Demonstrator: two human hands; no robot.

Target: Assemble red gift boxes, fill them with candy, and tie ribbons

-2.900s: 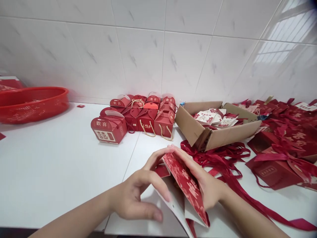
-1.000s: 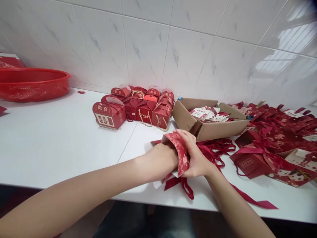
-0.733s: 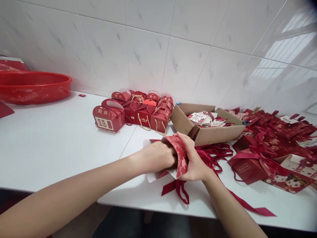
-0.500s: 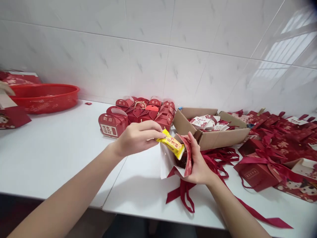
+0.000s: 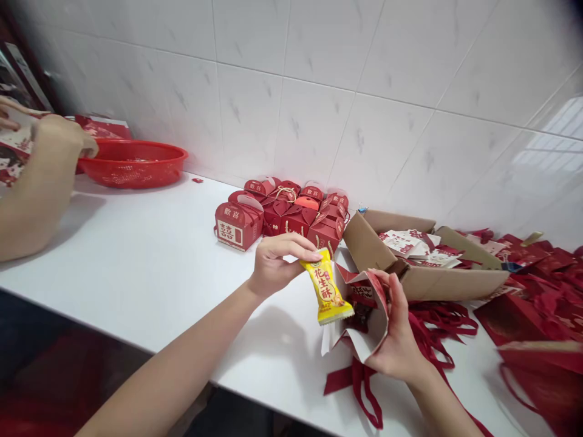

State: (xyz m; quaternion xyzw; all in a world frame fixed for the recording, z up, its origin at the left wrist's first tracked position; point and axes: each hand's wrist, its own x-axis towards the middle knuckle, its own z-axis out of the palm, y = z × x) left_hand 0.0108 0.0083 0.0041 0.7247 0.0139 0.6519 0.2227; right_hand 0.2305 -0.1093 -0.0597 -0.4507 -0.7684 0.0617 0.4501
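Between the thumb and fingers of my left hand [image 5: 283, 261] is a yellow wrapped candy [image 5: 326, 286] with red lettering, pinched by its upper end. It hangs at the mouth of a small red-and-white paper gift box [image 5: 380, 321], whose flaps stand open. My right hand [image 5: 395, 340] is wrapped round the right side of this box and tilts its opening toward my left hand. Dark contents inside the box are partly hidden. Dark red ribbon [image 5: 367, 394] trails on the table beneath it.
Several closed red gift boxes [image 5: 239, 223] stand against the wall. A cardboard carton [image 5: 449, 284] holds white-and-red cards. More red boxes [image 5: 523, 315] and ribbons lie at right. At far left, another person's arm [image 5: 43, 188] reaches beside a red plastic basket [image 5: 136, 176] on the white table [image 5: 150, 243].
The view has turned left, bringing another person's arm in. My left hand now holds the candy more upright, with its label facing me. The box's mouth has turned more toward me.
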